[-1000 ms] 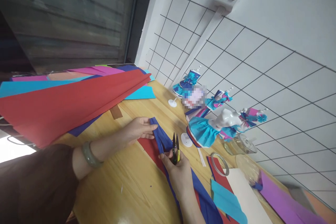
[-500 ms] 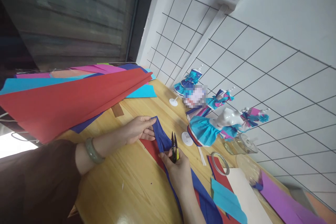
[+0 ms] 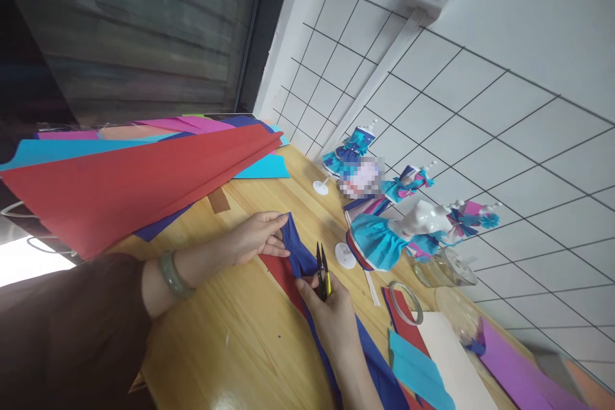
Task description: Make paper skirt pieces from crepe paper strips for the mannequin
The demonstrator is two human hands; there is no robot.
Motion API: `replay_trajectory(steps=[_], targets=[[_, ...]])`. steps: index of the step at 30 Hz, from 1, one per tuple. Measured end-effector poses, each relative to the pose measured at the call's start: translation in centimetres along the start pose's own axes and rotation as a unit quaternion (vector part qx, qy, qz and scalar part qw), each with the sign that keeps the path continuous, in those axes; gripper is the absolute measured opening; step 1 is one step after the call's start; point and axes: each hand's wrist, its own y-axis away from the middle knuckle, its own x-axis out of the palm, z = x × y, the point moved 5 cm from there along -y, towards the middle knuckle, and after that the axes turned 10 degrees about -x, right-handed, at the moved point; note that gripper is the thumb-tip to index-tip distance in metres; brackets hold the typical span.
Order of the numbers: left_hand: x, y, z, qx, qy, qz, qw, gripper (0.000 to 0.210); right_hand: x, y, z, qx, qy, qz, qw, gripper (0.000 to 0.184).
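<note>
A strip of dark blue crepe paper [image 3: 298, 255] is stretched between my two hands above the wooden table [image 3: 230, 352]. My left hand [image 3: 262, 236] pinches its upper end between thumb and fingers. Lower down, my right hand [image 3: 331, 307] grips the same strip with the thumb. That hand also holds a pair of thread snips [image 3: 323, 272] with yellow on the handle, dark blades pointing up. Beneath the blue strip lies red crepe paper [image 3: 283, 275], partly covered by the blue and my right hand. The rest of the blue strip [image 3: 379, 359] trails towards the front edge.
Large red sheets [image 3: 144, 186] with blue and pink ones pile up on the left. Small mannequins in paper dresses [image 3: 372, 240] stand at the back, near a glass jar [image 3: 444, 267]. On the right lie a tape roll [image 3: 406, 303], turquoise paper [image 3: 418, 365] and purple paper [image 3: 523, 365].
The whole view has shifted slightly, with things sitting a little further right. Both hands keep their hold on the blue crepe paper, and the snips stay in my right hand.
</note>
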Motion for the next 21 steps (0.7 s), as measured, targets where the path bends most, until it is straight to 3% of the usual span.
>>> replay_trajectory(steps=[8, 14, 18, 21], targets=[[0.5, 0.3, -0.2, 0.005, -0.003, 0.047, 0.999, 0.031, -0.4, 0.1, 0.3, -0.003, 0.019, 0.013, 1.0, 0.031], [0.5, 0.2, -0.4, 0.011, 0.011, 0.044, 0.999, 0.022, -1.4, 0.1, 1.2, -0.017, 0.046, 0.008, 0.999, 0.035], [0.5, 0.3, -0.7, 0.012, 0.011, 0.036, 0.999, 0.023, -1.4, 0.3, 2.1, -0.02, 0.048, 0.065, 0.997, 0.044], [0.5, 0.4, -0.9, 0.02, 0.009, 0.03, 0.999, 0.027, -0.7, 0.8, 2.1, 0.037, 0.005, 0.124, 0.992, 0.053]])
